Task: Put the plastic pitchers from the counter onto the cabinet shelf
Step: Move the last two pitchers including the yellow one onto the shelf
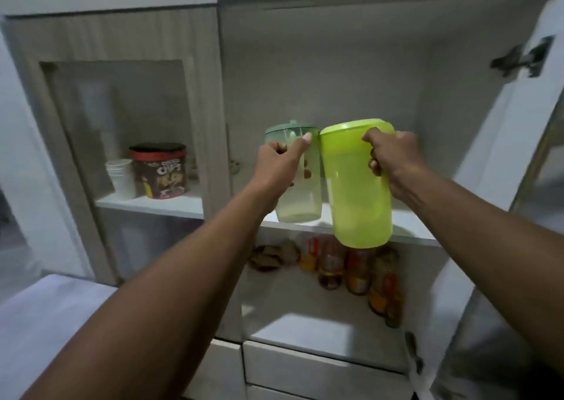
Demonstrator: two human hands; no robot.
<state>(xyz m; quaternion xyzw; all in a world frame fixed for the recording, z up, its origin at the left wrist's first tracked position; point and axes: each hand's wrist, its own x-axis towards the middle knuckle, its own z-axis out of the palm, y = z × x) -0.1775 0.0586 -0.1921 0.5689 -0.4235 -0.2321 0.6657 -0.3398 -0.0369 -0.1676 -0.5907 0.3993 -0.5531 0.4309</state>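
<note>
My left hand [279, 169] grips the handle of a pale green pitcher [302, 198] with a darker green lid; its base sits at the front edge of the white cabinet shelf [409, 222]. My right hand [390, 158] holds a bright lime-green pitcher [351, 186] by its handle. This one hangs in the air in front of the shelf edge, its bottom lower than the shelf. The two pitchers touch side by side.
The right cabinet door [500, 143] stands open. Behind the shut glass door on the left are a chocolate cereal tin [161, 170] and stacked white cups [122, 177]. Several jars and bottles [357, 271] stand on the lower shelf. Drawers [305, 366] lie below.
</note>
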